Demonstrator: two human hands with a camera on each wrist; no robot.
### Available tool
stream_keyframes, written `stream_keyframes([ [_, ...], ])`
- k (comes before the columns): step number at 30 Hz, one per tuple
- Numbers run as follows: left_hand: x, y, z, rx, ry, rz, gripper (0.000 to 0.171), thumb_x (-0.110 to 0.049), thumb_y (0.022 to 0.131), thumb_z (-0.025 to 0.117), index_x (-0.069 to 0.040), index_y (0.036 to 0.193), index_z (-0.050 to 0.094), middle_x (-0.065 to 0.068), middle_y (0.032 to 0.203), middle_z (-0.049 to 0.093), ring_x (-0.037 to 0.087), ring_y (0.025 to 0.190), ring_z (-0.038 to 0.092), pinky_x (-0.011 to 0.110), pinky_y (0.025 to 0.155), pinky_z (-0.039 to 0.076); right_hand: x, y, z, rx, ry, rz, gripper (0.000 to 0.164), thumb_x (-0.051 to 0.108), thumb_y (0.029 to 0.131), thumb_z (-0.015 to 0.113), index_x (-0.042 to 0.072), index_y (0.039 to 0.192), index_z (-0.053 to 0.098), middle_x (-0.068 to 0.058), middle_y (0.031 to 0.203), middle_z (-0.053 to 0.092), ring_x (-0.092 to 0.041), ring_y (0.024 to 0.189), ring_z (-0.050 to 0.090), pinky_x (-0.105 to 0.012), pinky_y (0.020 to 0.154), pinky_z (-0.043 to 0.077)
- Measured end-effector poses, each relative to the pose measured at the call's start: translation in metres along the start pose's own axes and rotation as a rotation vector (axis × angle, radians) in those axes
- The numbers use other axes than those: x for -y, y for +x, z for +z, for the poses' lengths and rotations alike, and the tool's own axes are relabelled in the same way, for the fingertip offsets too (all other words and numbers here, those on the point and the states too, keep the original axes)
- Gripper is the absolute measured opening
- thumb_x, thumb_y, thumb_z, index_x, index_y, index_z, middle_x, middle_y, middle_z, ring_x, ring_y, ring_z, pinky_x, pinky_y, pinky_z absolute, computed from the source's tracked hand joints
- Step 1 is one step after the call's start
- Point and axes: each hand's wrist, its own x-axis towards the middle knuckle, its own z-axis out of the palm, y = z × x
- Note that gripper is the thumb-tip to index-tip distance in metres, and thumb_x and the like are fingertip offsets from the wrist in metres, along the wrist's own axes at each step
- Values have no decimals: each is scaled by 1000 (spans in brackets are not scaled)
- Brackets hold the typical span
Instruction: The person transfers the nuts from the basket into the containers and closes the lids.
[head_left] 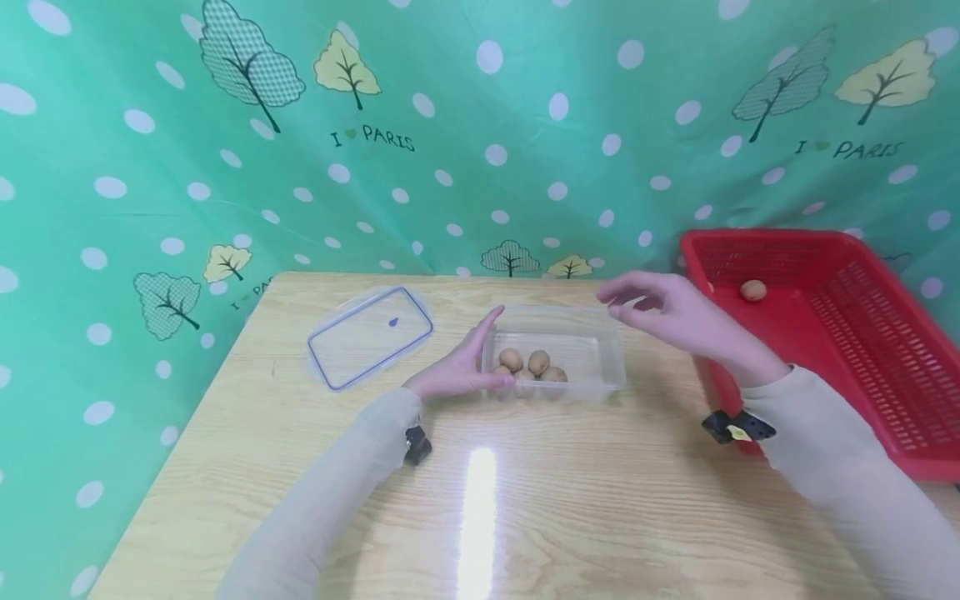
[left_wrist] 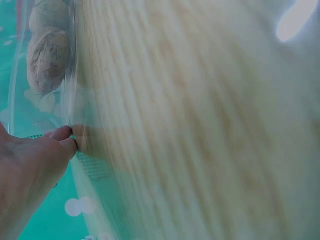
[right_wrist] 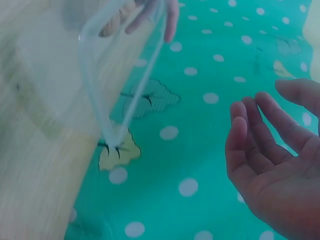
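1. The box (head_left: 615, 360) is clear, smooth plastic.
2. The lid (head_left: 369, 340) is clear plastic.
3. Walnuts (head_left: 538, 362) look rough, wrinkled, matt.
4. The basket (head_left: 817, 354) is smooth plastic.
5. The table (head_left: 585, 492) looks wood-grained, glossy.
6. The backdrop (head_left: 450, 75) looks smooth.
7. Sleeves (head_left: 840, 454) are matt cloth.

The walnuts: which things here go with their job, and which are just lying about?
Seems part of the job:
walnuts, in the clear box
clear box, held at one end by the left grip
red basket, with a walnut inside
blue-edged lid, probably, lying apart

Probably just there:
green spotted cloth, behind
wooden table, underneath
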Motion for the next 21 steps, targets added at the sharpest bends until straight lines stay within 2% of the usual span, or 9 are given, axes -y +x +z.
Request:
stream_keyframes([
  [3, 0, 0, 0, 1, 1, -8, 111, -34, 82, 77, -33, 155, -8, -3, 160, -9, 22, 145, -2, 54, 112, 12, 1, -7, -9, -27, -1, 49, 30, 18, 94, 64, 8, 122, 64, -5, 113, 65, -20, 102, 59, -25, 81, 51],
  [10, 1, 1, 0, -1, 0, -7, 112, -32, 82, 77, -31, 155, -8, -2, 160, -8, 21, 145, -2, 53, 112, 11, -4, -19, -24, -74, -7, 96, 28, 17, 95, 63, 9, 122, 63, -5, 114, 63, -16, 99, 60, -17, 78, 50],
  [17, -1, 0, 0, 3, -9, -11, 112, -33, 82, 77, -32, 155, -8, -2, 160, -9, 23, 145, -3, 55, 112, 12, -13, -29, -42, -94, -54, 167, 29, 25, 95, 64, 14, 122, 63, -3, 115, 63, -15, 99, 60, -15, 77, 49],
  [21, -1, 0, 0, 2, -13, -11, 111, -32, 83, 77, -31, 155, -8, -3, 160, -9, 22, 145, -3, 55, 112, 12, -21, -35, -54, -100, -87, 213, 35, 31, 93, 65, 16, 125, 62, -3, 119, 61, -16, 105, 56, -13, 75, 49],
])
